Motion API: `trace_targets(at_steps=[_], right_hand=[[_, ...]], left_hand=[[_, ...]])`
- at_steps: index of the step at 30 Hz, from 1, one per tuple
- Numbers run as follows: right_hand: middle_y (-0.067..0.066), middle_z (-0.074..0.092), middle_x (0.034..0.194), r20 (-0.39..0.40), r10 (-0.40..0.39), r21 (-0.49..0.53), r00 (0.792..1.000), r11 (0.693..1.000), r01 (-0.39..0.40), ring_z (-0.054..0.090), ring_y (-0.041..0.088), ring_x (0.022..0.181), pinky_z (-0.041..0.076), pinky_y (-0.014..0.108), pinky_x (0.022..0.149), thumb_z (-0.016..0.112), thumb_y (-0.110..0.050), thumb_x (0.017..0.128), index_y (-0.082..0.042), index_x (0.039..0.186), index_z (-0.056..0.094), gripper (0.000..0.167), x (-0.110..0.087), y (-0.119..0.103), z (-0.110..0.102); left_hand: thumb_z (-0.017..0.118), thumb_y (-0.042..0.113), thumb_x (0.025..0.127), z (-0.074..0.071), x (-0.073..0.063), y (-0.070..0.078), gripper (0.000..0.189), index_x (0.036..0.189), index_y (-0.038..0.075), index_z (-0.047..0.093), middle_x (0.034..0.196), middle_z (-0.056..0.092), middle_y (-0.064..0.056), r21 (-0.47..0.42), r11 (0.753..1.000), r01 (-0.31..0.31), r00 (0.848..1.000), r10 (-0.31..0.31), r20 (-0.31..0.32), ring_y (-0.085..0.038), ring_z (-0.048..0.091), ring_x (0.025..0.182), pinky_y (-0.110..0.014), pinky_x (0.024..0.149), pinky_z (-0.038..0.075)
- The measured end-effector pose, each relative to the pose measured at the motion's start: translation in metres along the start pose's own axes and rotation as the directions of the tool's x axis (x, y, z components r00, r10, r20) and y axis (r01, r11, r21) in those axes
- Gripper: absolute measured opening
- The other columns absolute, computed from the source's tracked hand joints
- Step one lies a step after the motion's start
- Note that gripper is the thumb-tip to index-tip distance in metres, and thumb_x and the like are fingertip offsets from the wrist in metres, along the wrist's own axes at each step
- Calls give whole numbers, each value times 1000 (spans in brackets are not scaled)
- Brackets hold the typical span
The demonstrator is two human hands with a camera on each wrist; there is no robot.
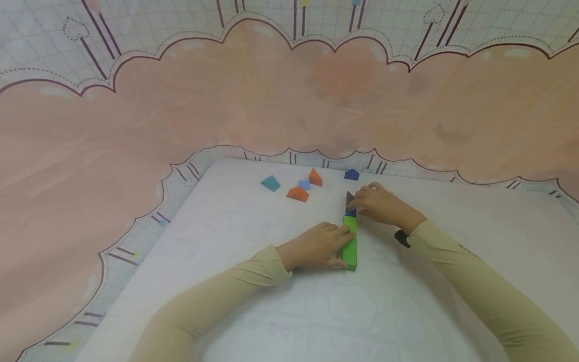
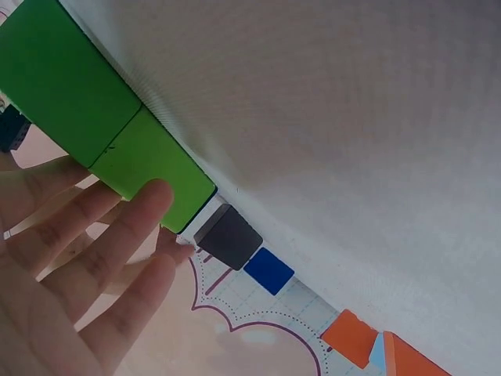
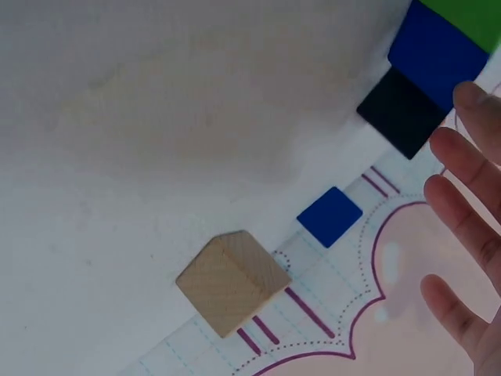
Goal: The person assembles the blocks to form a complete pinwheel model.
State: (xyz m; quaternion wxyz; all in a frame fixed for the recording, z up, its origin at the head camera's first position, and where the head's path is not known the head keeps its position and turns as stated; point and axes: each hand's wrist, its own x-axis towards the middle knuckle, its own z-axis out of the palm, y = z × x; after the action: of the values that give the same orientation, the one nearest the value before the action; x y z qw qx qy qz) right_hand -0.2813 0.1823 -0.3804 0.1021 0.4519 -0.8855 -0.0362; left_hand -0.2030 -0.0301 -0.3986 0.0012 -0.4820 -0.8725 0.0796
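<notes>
A long green block (image 1: 350,244) lies on the white surface, with a seam or edge across it in the left wrist view. My left hand (image 1: 318,245) rests on it with fingers extended over its top and the thumb by its near end. Beyond its far end sit a blue block (image 1: 351,213) and a dark grey block (image 1: 349,200), in line with it. My right hand (image 1: 382,205) is beside these two. Its fingers are spread in the right wrist view, and one fingertip touches or nearly touches the blue block (image 3: 438,55).
Farther back lie another blue block (image 1: 352,174), two orange blocks (image 1: 315,177), a light blue piece (image 1: 305,185) and a teal block (image 1: 270,183). The right wrist view shows a plain wooden block (image 3: 233,283). A patterned cloth (image 1: 253,100) rises behind the white table (image 1: 217,211).
</notes>
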Motion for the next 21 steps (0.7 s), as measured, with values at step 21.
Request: trace_targets(at_steps=[21], right_hand=[[5,71,108,112,111,77,988,990,-119,64,26,103,48,47,91,63,6,82,-17,116,68,41,14,8,9]], left_hand=[[43,61,91,1,-1,1,74,147,13,32,149,38,-4,-41,999,17,1000,-16,23,-18,43,133,-33,111,35]])
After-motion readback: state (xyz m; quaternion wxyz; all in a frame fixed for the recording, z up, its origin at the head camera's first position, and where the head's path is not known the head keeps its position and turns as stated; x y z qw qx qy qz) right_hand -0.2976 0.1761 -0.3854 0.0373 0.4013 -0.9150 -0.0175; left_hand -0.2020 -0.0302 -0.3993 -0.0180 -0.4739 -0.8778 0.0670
